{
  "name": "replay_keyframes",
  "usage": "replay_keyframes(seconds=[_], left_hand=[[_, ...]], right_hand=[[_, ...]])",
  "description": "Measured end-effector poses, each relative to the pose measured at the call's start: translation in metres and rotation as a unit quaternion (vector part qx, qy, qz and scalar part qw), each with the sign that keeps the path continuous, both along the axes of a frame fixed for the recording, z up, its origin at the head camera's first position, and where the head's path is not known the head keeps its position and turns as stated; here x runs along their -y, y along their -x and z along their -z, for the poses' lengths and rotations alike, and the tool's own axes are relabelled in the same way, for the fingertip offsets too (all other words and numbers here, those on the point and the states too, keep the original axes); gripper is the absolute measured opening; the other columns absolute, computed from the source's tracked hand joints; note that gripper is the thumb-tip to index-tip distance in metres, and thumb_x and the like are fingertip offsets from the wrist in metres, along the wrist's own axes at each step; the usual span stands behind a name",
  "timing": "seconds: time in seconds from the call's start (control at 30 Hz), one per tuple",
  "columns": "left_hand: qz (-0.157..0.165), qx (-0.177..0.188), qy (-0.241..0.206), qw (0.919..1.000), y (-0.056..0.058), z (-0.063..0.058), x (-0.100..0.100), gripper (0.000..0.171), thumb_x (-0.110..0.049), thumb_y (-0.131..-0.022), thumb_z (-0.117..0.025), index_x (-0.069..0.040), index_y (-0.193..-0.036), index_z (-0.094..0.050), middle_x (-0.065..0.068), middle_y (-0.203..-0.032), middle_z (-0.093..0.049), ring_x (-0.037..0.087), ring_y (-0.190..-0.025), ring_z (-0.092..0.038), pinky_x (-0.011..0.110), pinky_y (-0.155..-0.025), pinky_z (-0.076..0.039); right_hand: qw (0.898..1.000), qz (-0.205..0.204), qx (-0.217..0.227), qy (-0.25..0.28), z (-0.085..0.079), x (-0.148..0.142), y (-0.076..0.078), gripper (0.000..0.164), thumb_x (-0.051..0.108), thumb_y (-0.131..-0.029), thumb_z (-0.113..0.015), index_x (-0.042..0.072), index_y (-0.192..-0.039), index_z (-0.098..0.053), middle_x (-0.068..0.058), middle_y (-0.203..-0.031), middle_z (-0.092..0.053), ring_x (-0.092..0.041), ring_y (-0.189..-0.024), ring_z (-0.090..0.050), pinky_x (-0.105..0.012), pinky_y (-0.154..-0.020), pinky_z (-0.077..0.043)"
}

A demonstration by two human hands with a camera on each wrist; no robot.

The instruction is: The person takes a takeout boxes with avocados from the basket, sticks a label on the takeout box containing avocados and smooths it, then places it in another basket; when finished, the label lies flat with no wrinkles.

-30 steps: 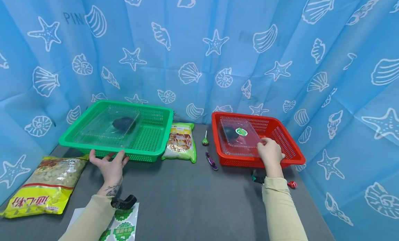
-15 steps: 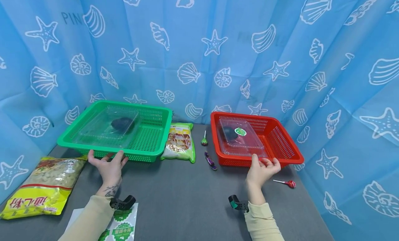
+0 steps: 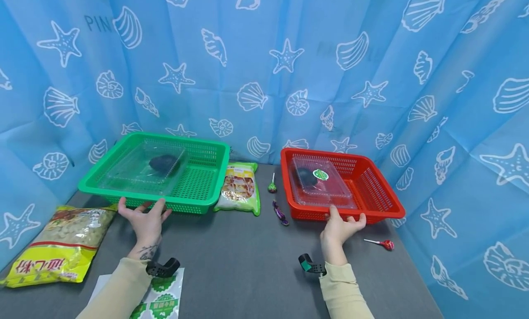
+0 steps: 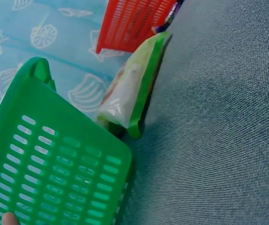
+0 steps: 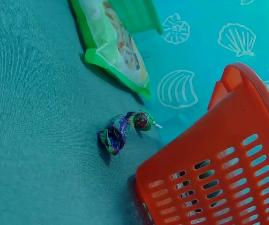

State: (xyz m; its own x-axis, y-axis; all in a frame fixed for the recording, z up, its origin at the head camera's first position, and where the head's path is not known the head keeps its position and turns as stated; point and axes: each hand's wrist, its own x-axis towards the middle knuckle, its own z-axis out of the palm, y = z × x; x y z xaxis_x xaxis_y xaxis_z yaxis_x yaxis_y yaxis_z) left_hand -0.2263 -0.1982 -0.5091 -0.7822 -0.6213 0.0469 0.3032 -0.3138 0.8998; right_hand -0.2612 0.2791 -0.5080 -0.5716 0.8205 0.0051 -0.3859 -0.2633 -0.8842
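My left hand [image 3: 144, 222] grips the front rim of a green plastic basket [image 3: 206, 176], and one fingertip shows against its slotted wall in the left wrist view. Inside the basket lies a clear plastic box [image 3: 132, 167] with a dark oval thing [image 3: 163, 164] in it. On the right, my right hand [image 3: 340, 227] holds the front rim of a red plastic basket [image 3: 372, 190], thumb and fingers spread along it. A second clear box [image 3: 326, 188], bearing a round green sticker [image 3: 320, 174], sits in this basket's left half with another dark round thing [image 3: 306, 176] inside.
Between the baskets lie a green-edged food bag [image 3: 238, 188], a green lollipop [image 3: 272, 187] and a purple-wrapped candy [image 3: 280, 213]. A red lollipop [image 3: 387, 244] is at right. At left are a yellow pasta bag [image 3: 62, 245] and a sticker sheet [image 3: 165, 300]. A blue curtain [image 3: 264, 71] hangs behind.
My right hand has moved from the clear box's corner in the red basket to that basket's front rim, turning over on the way. The left hand stays at the green basket.
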Motion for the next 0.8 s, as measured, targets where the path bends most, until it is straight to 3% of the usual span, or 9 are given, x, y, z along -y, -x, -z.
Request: replay_keyframes(seconds=[0.13, 0.2, 0.27, 0.37, 0.43, 0.5, 0.63, 0.8], left_hand=[[-0.005, 0.028, 0.047, 0.9985, -0.008, -0.006, 0.006, 0.085, -0.029, -0.069, -0.072, -0.042, -0.126, -0.011, 0.006, -0.103, -0.032, 0.023, -0.069, -0.050, 0.036, -0.059, -0.052], [-0.027, 0.044, 0.121, 0.9913, -0.018, -0.019, 0.010, 0.075, -0.030, -0.072, -0.070, -0.032, -0.128, -0.020, 0.003, -0.098, -0.033, 0.017, -0.064, -0.048, 0.026, -0.055, -0.051], [-0.062, 0.034, 0.188, 0.9797, -0.027, -0.038, 0.017, 0.063, -0.026, -0.074, -0.068, -0.021, -0.125, -0.032, 0.000, -0.093, -0.036, 0.011, -0.059, -0.045, 0.018, -0.051, -0.044], [-0.122, -0.001, 0.294, 0.9479, -0.034, -0.078, 0.031, 0.045, -0.016, -0.075, -0.065, -0.010, -0.116, -0.047, -0.003, -0.088, -0.043, 0.006, -0.061, -0.043, 0.016, -0.055, -0.036], [-0.130, -0.019, 0.344, 0.9298, -0.032, -0.100, 0.044, 0.043, -0.014, -0.074, -0.065, -0.010, -0.114, -0.050, -0.002, -0.090, -0.046, 0.007, -0.068, -0.045, 0.018, -0.060, -0.036], [-0.119, 0.005, 0.405, 0.9066, -0.027, -0.116, 0.059, 0.045, -0.018, -0.076, -0.063, -0.012, -0.118, -0.049, 0.004, -0.098, -0.048, 0.014, -0.079, -0.046, 0.025, -0.069, -0.037], [-0.046, 0.071, 0.497, 0.8634, -0.015, -0.127, 0.087, 0.058, -0.032, -0.080, -0.059, -0.011, -0.129, -0.038, 0.019, -0.116, -0.039, 0.033, -0.099, -0.039, 0.046, -0.077, -0.033], [0.015, 0.117, 0.556, 0.8225, -0.001, -0.126, 0.110, 0.067, -0.043, -0.082, -0.053, -0.008, -0.134, -0.029, 0.029, -0.122, -0.033, 0.043, -0.107, -0.031, 0.055, -0.074, -0.029]], right_hand=[[1.000, 0.005, -0.009, -0.006, -0.002, 0.000, 0.001, 0.089, 0.024, -0.063, -0.078, 0.038, -0.126, -0.016, -0.001, -0.110, -0.028, -0.019, -0.100, -0.041, -0.033, -0.076, -0.049], [1.000, 0.004, -0.013, -0.005, -0.002, 0.000, 0.001, 0.089, 0.023, -0.063, -0.078, 0.038, -0.126, -0.017, -0.002, -0.112, -0.029, -0.019, -0.103, -0.041, -0.032, -0.077, -0.049], [1.000, 0.002, -0.015, -0.005, -0.003, 0.001, 0.000, 0.089, 0.023, -0.063, -0.078, 0.038, -0.126, -0.016, -0.002, -0.113, -0.031, -0.018, -0.106, -0.040, -0.031, -0.078, -0.048], [1.000, 0.004, -0.012, -0.003, -0.004, 0.000, -0.002, 0.089, 0.023, -0.063, -0.078, 0.038, -0.126, -0.016, -0.002, -0.113, -0.031, -0.018, -0.106, -0.040, -0.031, -0.079, -0.048], [1.000, 0.008, -0.009, -0.004, -0.005, -0.001, -0.002, 0.088, 0.023, -0.063, -0.078, 0.038, -0.126, -0.017, -0.001, -0.112, -0.030, -0.018, -0.105, -0.039, -0.032, -0.078, -0.048], [1.000, 0.010, -0.007, -0.005, -0.004, -0.001, -0.002, 0.088, 0.022, -0.063, -0.078, 0.037, -0.126, -0.017, -0.001, -0.110, -0.029, -0.018, -0.103, -0.039, -0.033, -0.077, -0.048], [1.000, 0.009, -0.008, -0.010, -0.002, -0.002, -0.001, 0.087, 0.022, -0.064, -0.077, 0.038, -0.126, -0.017, -0.001, -0.108, -0.030, -0.019, -0.100, -0.041, -0.034, -0.076, -0.049], [1.000, 0.001, -0.004, -0.012, -0.001, -0.002, -0.002, 0.086, 0.020, -0.066, -0.076, 0.037, -0.126, -0.017, -0.001, -0.109, -0.030, -0.019, -0.101, -0.041, -0.033, -0.077, -0.049]])
